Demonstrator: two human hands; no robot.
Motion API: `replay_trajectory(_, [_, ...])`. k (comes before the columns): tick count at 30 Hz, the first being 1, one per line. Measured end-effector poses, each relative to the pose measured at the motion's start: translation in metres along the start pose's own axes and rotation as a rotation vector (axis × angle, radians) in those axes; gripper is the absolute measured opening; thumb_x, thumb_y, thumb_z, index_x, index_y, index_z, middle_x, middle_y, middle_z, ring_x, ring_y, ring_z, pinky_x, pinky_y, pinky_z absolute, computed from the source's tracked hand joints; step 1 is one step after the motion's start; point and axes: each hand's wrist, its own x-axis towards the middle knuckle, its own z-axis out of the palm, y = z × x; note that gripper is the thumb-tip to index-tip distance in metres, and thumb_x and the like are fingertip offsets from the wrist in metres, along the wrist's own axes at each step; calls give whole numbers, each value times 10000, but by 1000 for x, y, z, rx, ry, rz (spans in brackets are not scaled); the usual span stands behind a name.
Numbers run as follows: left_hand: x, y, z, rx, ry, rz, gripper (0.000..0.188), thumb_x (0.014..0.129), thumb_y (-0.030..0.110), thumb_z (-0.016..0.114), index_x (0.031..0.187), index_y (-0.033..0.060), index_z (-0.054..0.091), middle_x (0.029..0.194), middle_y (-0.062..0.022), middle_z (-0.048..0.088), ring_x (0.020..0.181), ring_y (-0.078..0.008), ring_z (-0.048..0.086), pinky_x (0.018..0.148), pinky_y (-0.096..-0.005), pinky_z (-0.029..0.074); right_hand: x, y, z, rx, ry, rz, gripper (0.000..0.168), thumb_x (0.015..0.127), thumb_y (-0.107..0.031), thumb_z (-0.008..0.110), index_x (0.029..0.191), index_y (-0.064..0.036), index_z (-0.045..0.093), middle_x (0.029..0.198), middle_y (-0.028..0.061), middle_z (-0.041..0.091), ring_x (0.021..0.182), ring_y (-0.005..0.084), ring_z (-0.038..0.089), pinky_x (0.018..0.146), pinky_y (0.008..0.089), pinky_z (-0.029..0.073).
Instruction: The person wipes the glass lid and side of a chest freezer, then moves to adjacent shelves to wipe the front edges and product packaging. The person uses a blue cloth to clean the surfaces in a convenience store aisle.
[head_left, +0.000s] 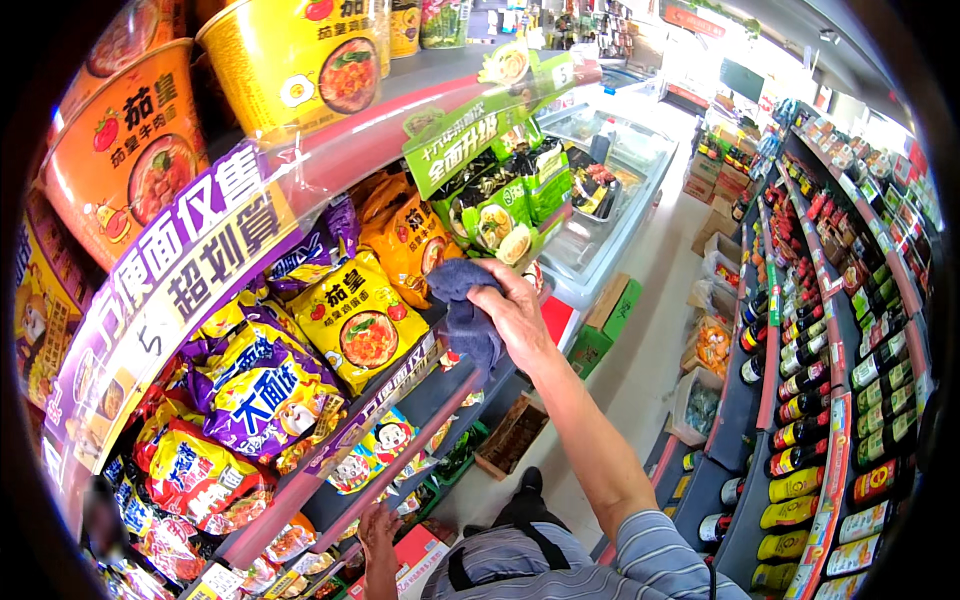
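My right hand (517, 315) grips a bunched dark blue cloth (472, 322) at the front edge of a shelf of bagged instant noodles. Just left of the cloth lie a yellow noodle bag (360, 322) and an orange noodle bag (412, 240). Purple-and-yellow noodle bags (262, 390) are heaped farther left. Lower down, my left hand (379, 529) is beside a lower shelf's front edge, fingers loosely apart and nothing visible in them. A printed price strip (390, 397) runs along the shelf edge below the noodle bags.
Large noodle tubs (127, 150) stand on the shelf above, behind a clear-covered label rail (202, 262). A glass-topped chest freezer (600, 247) stands beyond the rack. Bottled goods line the shelving (802, 375) across the aisle. A wooden crate (514, 435) sits on the floor near my feet.
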Motion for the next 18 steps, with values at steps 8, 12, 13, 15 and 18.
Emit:
replay_trajectory(8, [-13, 7, 12, 19, 5, -46, 319, 936, 203, 706, 1196, 58, 591, 1174, -95, 629, 1005, -253, 664, 856, -384, 558, 0, -23, -14, 496, 87, 95, 318, 868, -66, 582, 1178, -1, 613, 1011, 59, 682, 872, 127, 654, 768, 274, 544])
replay_trajectory(12, [-12, -2, 26, 28, -74, -37, 304, 935, 163, 679, 1203, 50, 593, 1121, -94, 645, 991, -256, 669, 858, -376, 562, -2, -39, -23, 673, 8, 116, 355, 856, -71, 574, 1201, 6, 603, 1038, 83, 692, 891, 160, 677, 808, 293, 561])
replay_trajectory(13, [-11, -4, 35, 26, -101, -49, 297, 934, 152, 673, 1200, 47, 595, 1110, -94, 649, 987, -254, 671, 852, -373, 564, -6, -40, -25, 656, -5, 151, 371, 853, -80, 579, 1213, 11, 602, 1039, 81, 690, 898, 162, 676, 817, 298, 558])
replay_trajectory(15, [-20, -11, 48, 9, -171, -48, 260, 934, 127, 647, 1173, 35, 602, 1095, -97, 661, 963, -245, 676, 818, -360, 571, -15, -37, -31, 606, -7, 132, 378, 857, -77, 582, 1223, 18, 602, 1046, 75, 688, 906, 153, 671, 806, 290, 546])
replay_trajectory(18, [-25, -8, 72, 6, -224, -105, 230, 947, 108, 621, 1160, 24, 604, 1099, -108, 668, 953, -234, 675, 817, -361, 571, -17, -54, -44, 615, 66, 45, 344, 872, -41, 575, 1212, 5, 602, 1047, 72, 688, 880, 140, 670, 786, 287, 550])
